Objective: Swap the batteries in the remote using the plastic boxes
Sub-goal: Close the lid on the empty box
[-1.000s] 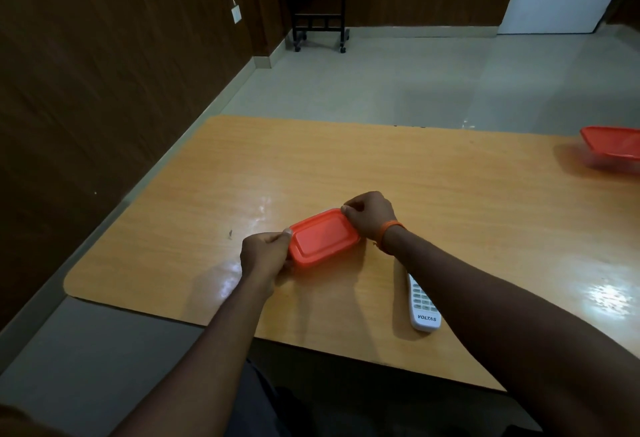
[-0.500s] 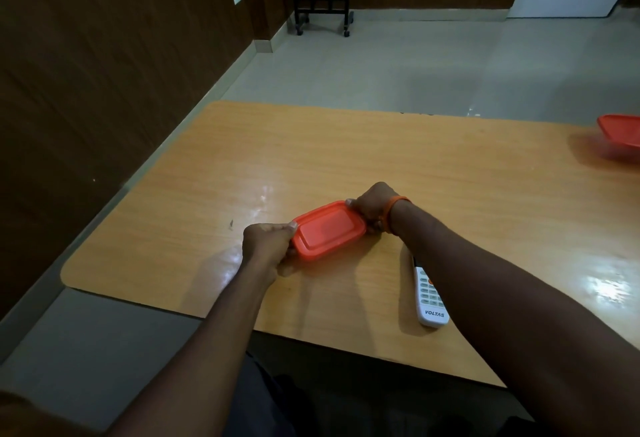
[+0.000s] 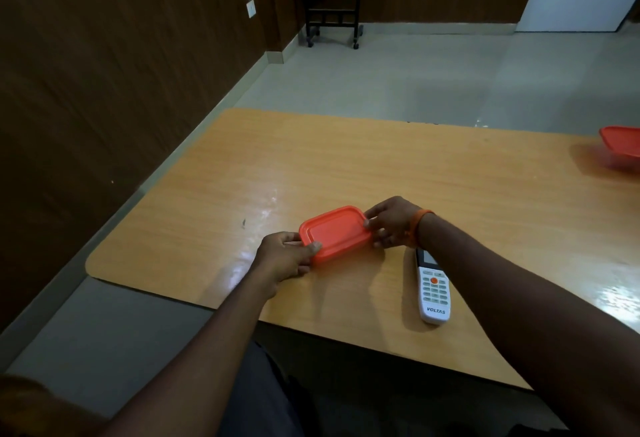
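Observation:
A small plastic box with an orange lid [image 3: 334, 231] sits on the wooden table [image 3: 433, 177], lid on. My left hand [image 3: 284, 258] grips its near left corner, thumb on the lid's edge. My right hand [image 3: 389, 220], with an orange band at the wrist, holds the far right end with its fingertips. A white remote [image 3: 433, 289] marked VOLTAS lies face up just right of the box, its top end partly under my right wrist. What the box contains is hidden.
A second orange-lidded box [image 3: 621, 145] stands at the table's far right edge, cut off by the frame. The table's near edge runs close to my body. A dark wall is on the left, a black stand [image 3: 330, 3] on the floor beyond.
Both hands stay on the box. My right hand has shifted from the box's far corner to its right end, and the view has dipped slightly.

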